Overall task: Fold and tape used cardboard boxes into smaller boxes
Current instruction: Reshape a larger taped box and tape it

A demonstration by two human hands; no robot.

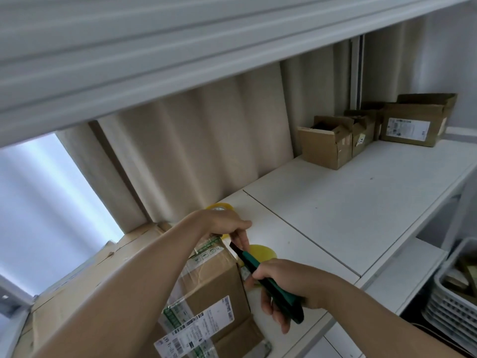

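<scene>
Here the box (214,288) stands on the white shelf (335,202), taped but not finished. The left hand (224,224) pinches tape at its top corner by the tape roll (219,206); the right hand (281,285) grips a green knife (260,270), apparently for cutting the tape.

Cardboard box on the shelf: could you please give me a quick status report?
Left hand holds tape at box top. Right hand grips green knife. Tape rolls beside box.
</scene>
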